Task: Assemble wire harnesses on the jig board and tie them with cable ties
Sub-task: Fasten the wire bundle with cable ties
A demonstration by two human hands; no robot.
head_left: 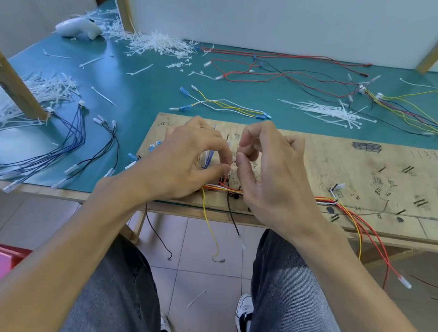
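mid-frame over the jig board (342, 169), left hand (187, 163) and right hand (271, 177) curl beside the wires (209, 157); grasp can't be told.

Green-topped table (145, 90). Jig board (367, 176) at 6 o'clock, on the near edge. Cable ties (159, 43) heaped at 9, 11 and 2 — red and black wires (284, 74) at 1, blue wire bundle (75, 135) at 8. White tool (78, 27) at 11, possibly a tie gun.

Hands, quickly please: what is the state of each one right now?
Left hand: fingers curled above the wires on the jig board; grip cannot be told.
Right hand: thumb and forefinger curled close; whether it holds something cannot be told.
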